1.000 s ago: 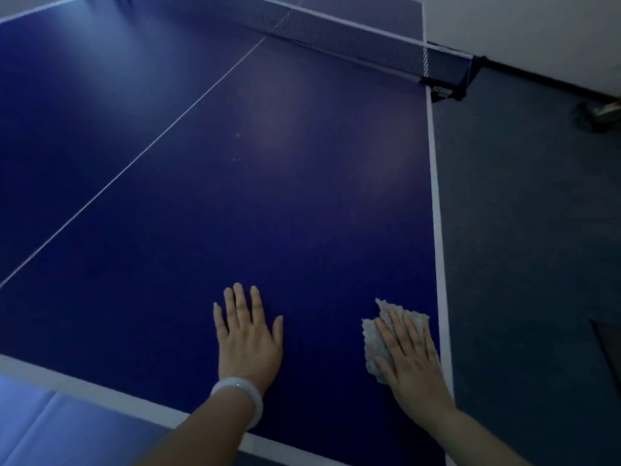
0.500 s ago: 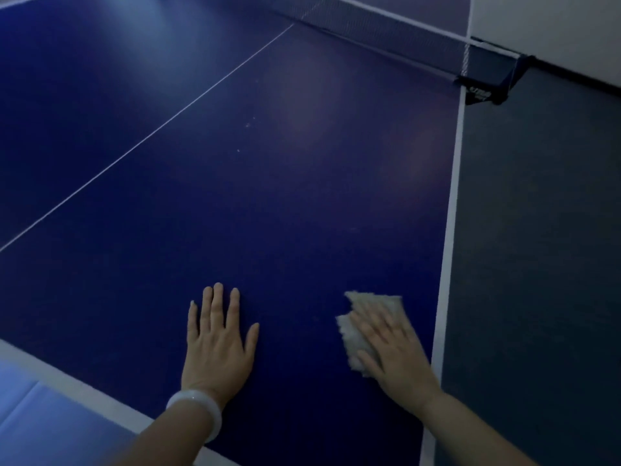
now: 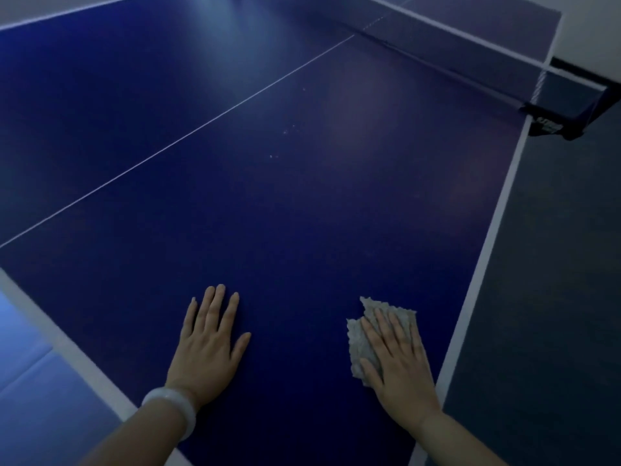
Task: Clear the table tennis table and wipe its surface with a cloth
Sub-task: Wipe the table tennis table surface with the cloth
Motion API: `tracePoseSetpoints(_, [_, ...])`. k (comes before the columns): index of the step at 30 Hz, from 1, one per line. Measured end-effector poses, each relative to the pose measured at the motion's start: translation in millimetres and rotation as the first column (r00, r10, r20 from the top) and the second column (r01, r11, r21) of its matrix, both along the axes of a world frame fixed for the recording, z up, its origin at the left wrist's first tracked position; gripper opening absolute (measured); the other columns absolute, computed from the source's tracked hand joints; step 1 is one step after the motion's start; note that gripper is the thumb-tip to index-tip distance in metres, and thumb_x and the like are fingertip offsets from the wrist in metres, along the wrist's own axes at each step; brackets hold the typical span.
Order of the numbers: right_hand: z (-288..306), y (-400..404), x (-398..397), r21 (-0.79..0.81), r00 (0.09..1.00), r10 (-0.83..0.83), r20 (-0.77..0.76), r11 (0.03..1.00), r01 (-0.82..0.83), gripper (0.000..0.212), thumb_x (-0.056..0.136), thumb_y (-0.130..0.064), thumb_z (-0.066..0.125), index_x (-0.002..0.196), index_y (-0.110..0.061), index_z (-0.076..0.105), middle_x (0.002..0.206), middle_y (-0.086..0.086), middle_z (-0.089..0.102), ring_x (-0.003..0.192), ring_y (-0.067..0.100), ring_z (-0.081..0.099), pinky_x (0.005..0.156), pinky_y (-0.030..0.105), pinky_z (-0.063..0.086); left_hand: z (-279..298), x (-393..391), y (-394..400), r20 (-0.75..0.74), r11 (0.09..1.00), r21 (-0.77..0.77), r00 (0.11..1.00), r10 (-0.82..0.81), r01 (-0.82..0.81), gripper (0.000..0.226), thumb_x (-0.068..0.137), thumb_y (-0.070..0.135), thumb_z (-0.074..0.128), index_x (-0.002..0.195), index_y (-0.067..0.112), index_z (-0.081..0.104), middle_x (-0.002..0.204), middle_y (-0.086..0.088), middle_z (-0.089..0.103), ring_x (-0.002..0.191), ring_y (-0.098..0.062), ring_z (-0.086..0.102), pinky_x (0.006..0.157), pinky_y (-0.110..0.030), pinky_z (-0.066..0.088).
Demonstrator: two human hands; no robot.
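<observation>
My right hand (image 3: 400, 361) presses flat, fingers straight, on cloth (image 3: 361, 344) near table (image 3: 302, 213) right edge; left hand (image 3: 206, 344) flat, holding nothing.

A dark grey floor (image 3: 554, 297) fills the view from about two o'clock down to five o'clock; it looks matt and faintly textured; at seven to eight o'clock lies a paler blue patch of floor (image 3: 43, 391), crossed by a thin slanting seam; a light-coloured wall (image 3: 598, 28) shows at one o'clock, with a dark skirting strip (image 3: 584, 70) along its foot; a white bangle (image 3: 173, 412) sits at about seven o'clock, round a wrist.
</observation>
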State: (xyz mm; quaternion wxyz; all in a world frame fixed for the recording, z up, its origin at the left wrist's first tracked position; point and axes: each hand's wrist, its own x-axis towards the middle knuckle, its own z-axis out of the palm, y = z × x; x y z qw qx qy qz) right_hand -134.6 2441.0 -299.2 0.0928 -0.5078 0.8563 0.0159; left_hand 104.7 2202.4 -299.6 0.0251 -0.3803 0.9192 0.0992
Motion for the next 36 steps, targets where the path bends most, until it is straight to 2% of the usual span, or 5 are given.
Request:
tracePoseSetpoints(8, [-3.5, -53.1, -1.8, -0.015, 0.968, 0.248, 0.043, 0.969, -0.248, 0.063, 0.098, -0.052, 0.021, 0.156, -0.035, 0.003, 0.165, -0.004, -0.007, 0.151, 0.022, -0.013, 0.116, 0.056, -0.002, 13.7, -59.3, 74.0, -0.19, 0.821, 0.158, 0.799, 0.571, -0.549, 0.059, 0.102, 0.035, 0.033, 0.152, 0.008, 0.022, 0.161, -0.014, 0.009, 0.15, -0.026, 0.0, 0.123, -0.042, 0.002])
tracePoseSetpoints(13, [-7.7, -42.7, -51.3, -0.091, 0.796, 0.605, -0.014, 0.792, -0.603, 0.063, 0.1, -0.052, 0.031, 0.156, -0.028, 0.018, 0.165, -0.003, 0.007, 0.152, 0.019, 0.006, 0.115, 0.052, 0.009, 14.1, -124.4, 150.7, -0.073, 0.731, 0.117, 0.729, 0.681, -0.672, 0.077, 0.094, 0.058, -0.001, 0.154, 0.011, 0.006, 0.162, -0.018, -0.002, 0.15, -0.03, -0.008, 0.121, -0.044, -0.008])
tracePoseSetpoints(23, [-5.8, -10.9, -187.6, -0.051, 0.996, 0.075, -0.042, 0.996, -0.078, 0.065, 0.094, -0.054, 0.0, 0.154, -0.029, -0.007, 0.165, 0.001, -0.008, 0.151, 0.019, -0.011, 0.121, 0.052, 0.003, -3.9, -159.7, 160.7, 0.064, 0.625, -0.005, 0.623, 0.779, -0.781, 0.075, 0.094, 0.055, 0.001, 0.153, 0.01, -0.013, 0.16, -0.017, -0.017, 0.148, -0.03, -0.017, 0.12, -0.05, -0.008])
tracePoseSetpoints(30, [-3.8, -2.0, -192.9, -0.121, 0.664, 0.745, -0.057, 0.655, -0.746, 0.064, 0.098, -0.046, 0.037, 0.157, -0.033, 0.013, 0.165, -0.006, 0.007, 0.152, 0.017, 0.008, 0.118, 0.05, 0.006, -5.7, -162.1, 161.3, 0.046, 0.616, -0.019, 0.615, 0.787, -0.787, 0.078, 0.091, 0.056, -0.001, 0.154, 0.011, -0.006, 0.162, -0.015, -0.01, 0.149, -0.028, -0.013, 0.121, -0.049, -0.006])
tracePoseSetpoints(36, [0.7, -30.1, -263.9, -0.037, 0.988, -0.154, -0.031, 0.988, 0.153, 0.061, 0.102, -0.046, 0.017, 0.157, -0.028, -0.001, 0.165, 0.002, -0.004, 0.152, 0.021, -0.002, 0.121, 0.053, 0.004, -9.9, -162.9, 161.0, 0.026, 0.625, -0.027, 0.624, 0.781, -0.78, 0.074, 0.096, 0.054, 0.01, 0.154, 0.01, 0.007, 0.162, -0.016, 0.0, 0.15, -0.028, -0.006, 0.121, -0.05, -0.001])
